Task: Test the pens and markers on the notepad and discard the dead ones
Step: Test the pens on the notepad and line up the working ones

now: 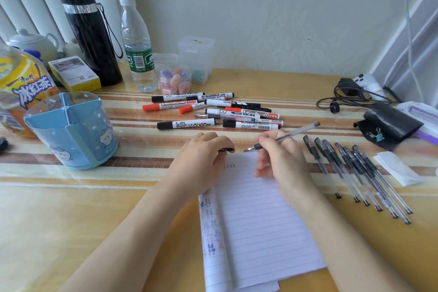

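Leans both forearms over the lined notepad [260, 220] on the table [71, 220]. Rests left hand [201, 159] at its top left corner, right hand [282, 161] beside. Pinches a clear pen [291, 134] in right fingers, tip slanted down-left at the pad's top edge. Curls left fingers round a small black cap [226, 150].

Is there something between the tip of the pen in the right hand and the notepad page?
Nothing visible. The pen in the right hand points its tip at the top edge of the notepad, with bare lined paper right beside it. The left hand, pinching a black cap, sits left of the tip, not under it.
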